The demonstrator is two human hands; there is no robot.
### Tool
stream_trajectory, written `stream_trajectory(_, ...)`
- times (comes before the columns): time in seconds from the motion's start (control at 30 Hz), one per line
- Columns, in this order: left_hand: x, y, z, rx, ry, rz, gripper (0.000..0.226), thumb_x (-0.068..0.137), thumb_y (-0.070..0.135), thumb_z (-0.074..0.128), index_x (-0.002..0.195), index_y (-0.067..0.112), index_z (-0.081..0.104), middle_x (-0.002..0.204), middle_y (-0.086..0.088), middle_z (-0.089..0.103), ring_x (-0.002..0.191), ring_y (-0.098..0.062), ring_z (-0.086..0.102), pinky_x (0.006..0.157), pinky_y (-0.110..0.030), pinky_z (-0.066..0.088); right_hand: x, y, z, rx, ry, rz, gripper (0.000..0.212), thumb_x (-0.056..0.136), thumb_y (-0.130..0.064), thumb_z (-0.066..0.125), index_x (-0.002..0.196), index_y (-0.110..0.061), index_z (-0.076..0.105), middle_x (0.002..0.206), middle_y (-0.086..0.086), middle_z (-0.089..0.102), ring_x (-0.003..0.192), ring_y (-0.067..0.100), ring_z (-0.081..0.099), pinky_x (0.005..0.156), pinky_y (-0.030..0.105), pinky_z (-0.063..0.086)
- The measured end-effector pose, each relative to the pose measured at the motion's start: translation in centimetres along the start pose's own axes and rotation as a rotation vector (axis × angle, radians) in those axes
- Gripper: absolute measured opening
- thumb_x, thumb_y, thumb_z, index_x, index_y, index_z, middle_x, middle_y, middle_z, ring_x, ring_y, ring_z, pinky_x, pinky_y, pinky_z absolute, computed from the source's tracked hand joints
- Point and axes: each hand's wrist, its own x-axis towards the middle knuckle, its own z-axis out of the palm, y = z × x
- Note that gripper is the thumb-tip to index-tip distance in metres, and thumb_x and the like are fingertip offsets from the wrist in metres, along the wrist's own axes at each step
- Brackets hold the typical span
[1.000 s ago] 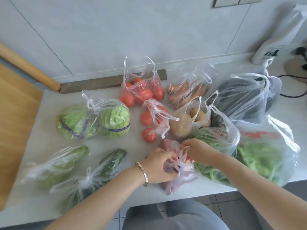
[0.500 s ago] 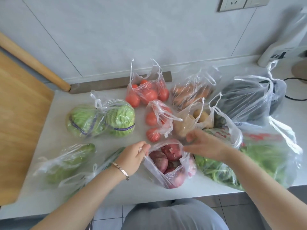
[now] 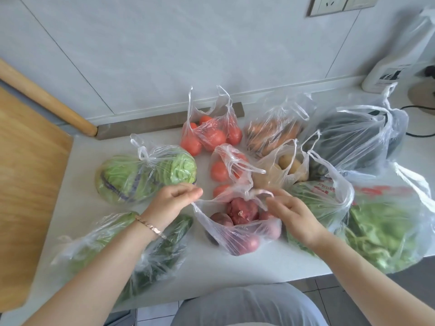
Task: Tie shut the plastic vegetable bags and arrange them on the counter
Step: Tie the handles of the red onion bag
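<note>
A clear bag of red onions (image 3: 240, 228) lies open near the counter's front edge, its mouth spread wide. My left hand (image 3: 173, 201) pinches the bag's left handle and holds it out to the left. My right hand (image 3: 292, 214) pinches the right handle at the bag's far rim. A knotted bag of green cabbage (image 3: 146, 176) sits just behind my left hand. Two tied bags of greens and cucumbers (image 3: 141, 245) lie under my left forearm.
Behind the onions stand open bags of tomatoes (image 3: 211, 135), more tomatoes (image 3: 226, 168), potatoes (image 3: 287, 165), carrots (image 3: 273, 132) and dark eggplants (image 3: 353, 142). Large bags of leafy greens (image 3: 386, 229) fill the right. A wooden board (image 3: 26, 184) borders the white counter (image 3: 77, 184) on the left.
My hands, bunched together over the onion bag a second ago, have moved apart, each drawing a handle outward. The bag's mouth has opened and the onions now show.
</note>
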Motion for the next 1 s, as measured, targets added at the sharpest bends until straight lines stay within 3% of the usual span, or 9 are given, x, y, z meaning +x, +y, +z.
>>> stream_trajectory(0.07,0.1,-0.4,0.1,-0.424,-0.141,-0.067,0.018,0.073,0.018,0.064,0.057,0.01,0.068,0.068,-0.002,0.071,0.075,-0.009,0.069,0.083,-0.024,0.049,0.4,-1.0,0.4,0.247,-0.003,-0.025,0.043,0.085,-0.027,0.04,0.049,-0.021,0.062,0.069,0.002,0.066,0.072,0.024,0.058,0.073,0.023,0.043)
stream_trajectory(0.13,0.1,-0.6,0.2,-0.661,-0.242,-0.082,0.026,0.059,0.029,0.079,0.051,0.012,0.061,0.056,-0.003,0.064,0.062,-0.018,0.064,0.083,-0.034,0.052,1.2,-2.1,1.1,0.44,0.014,0.029,0.046,0.088,-0.029,0.04,0.043,-0.02,0.041,0.045,0.0,0.038,0.047,0.02,0.037,0.052,0.028,0.034)
stream_trajectory(0.2,0.3,-0.7,0.4,-0.748,-0.262,-0.097,0.034,0.048,0.037,0.086,0.057,0.014,0.061,0.057,-0.001,0.06,0.057,-0.014,0.06,0.081,-0.036,0.054,2.2,-3.1,2.1,0.448,0.026,0.099,0.044,0.096,-0.028,0.038,0.054,-0.018,0.031,0.05,-0.004,0.026,0.047,0.015,0.024,0.046,0.025,0.023)
stream_trajectory(0.27,0.4,-0.7,0.6,-0.724,-0.242,-0.119,0.027,0.06,0.031,0.079,0.075,0.014,0.064,0.071,-0.004,0.063,0.067,-0.015,0.063,0.075,-0.033,0.056,2.8,-3.7,3.1,0.097,0.058,0.057,0.038,0.097,-0.025,0.037,0.06,-0.015,0.032,0.054,-0.008,0.031,0.049,0.009,0.029,0.046,0.017,0.027)
stream_trajectory(0.4,0.3,-1.4,1.6,-0.565,-0.166,-0.137,0.024,0.085,0.01,0.052,0.103,0.025,0.055,0.077,-0.01,0.058,0.078,-0.024,0.061,0.069,-0.028,0.057,2.9,-3.5,3.7,-0.421,0.185,-0.2,0.033,0.094,-0.019,0.043,0.062,-0.016,0.041,0.083,-0.003,0.044,0.076,0.0,0.043,0.075,0.015,0.033)
stream_trajectory(0.53,0.3,-2.5,3.0,-0.42,-0.065,-0.121,0.043,0.094,0.003,0.041,0.113,0.04,0.05,0.064,-0.004,0.045,0.066,-0.013,0.058,0.086,-0.043,0.049,2.9,-2.4,3.1,-0.123,0.092,-0.094,0.027,0.097,-0.021,0.039,0.077,-0.016,0.056,0.092,-0.003,0.056,0.094,0.016,0.053,0.087,0.018,0.038)
stream_trajectory(0.6,0.8,-2.8,3.4,-0.407,0.021,-0.114,0.042,0.093,0.001,0.043,0.105,0.038,0.057,0.055,0.007,0.047,0.049,-0.005,0.053,0.066,-0.032,0.052,3.2,-1.8,2.8,-0.02,0.077,-0.08,0.026,0.098,-0.017,0.034,0.086,-0.004,0.054,0.08,0.011,0.058,0.081,0.029,0.054,0.08,0.029,0.044)
stream_trajectory(0.77,1.0,-2.4,4.7,-0.479,0.046,-0.141,0.041,0.082,-0.013,0.053,0.068,0.02,0.073,0.044,0.005,0.057,0.037,-0.005,0.045,0.039,-0.016,0.033,3.9,-0.5,4.0,0.104,0.181,0.05,0.026,0.096,-0.001,0.033,0.104,0.003,0.058,0.083,0.007,0.041,0.057,0.01,0.047,0.054,0.021,0.044)
stream_trajectory(1.0,0.4,-3.2,6.8,-0.763,0.029,-0.347,0.031,0.08,-0.02,0.049,0.09,0.009,0.053,0.053,-0.001,0.066,0.035,-0.008,0.051,0.038,-0.016,0.042,3.3,0.9,7.4,0.477,0.273,0.331,0.032,0.075,0.017,0.058,0.071,-0.012,0.072,0.051,0.001,0.064,0.05,0.017,0.053,0.056,0.029,0.047)
